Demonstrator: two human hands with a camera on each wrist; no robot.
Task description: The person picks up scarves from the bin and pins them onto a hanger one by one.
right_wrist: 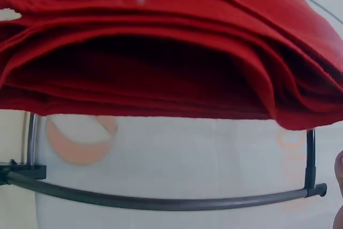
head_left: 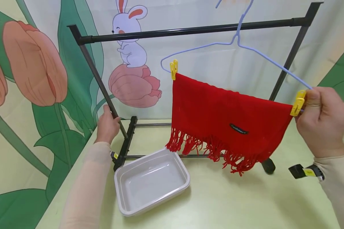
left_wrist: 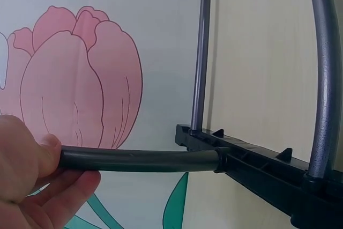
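Note:
A folded red scarf (head_left: 209,105) with fringe and a dark "Cashmere" label hangs from a pale blue wire hanger (head_left: 239,27). Two yellow clips, one at the left corner (head_left: 174,69) and one at the right (head_left: 298,102), pin it there. My right hand (head_left: 325,121) grips the hanger's right end beside that clip. Above, the hook's top is cut off, so I cannot tell whether it rests on the bar. My left hand (head_left: 106,125) holds the left post (left_wrist: 139,160) of a black rack low down. Red folds (right_wrist: 161,4) fill the upper right wrist view.
The rack's top bar (head_left: 166,32) runs behind the hanger. Its black left foot (head_left: 129,140) stands on the pale table (head_left: 218,203). A light grey plastic basin (head_left: 152,181) sits in front of the rack, partly below the fringe. A printed curtain (head_left: 189,16) hangs behind.

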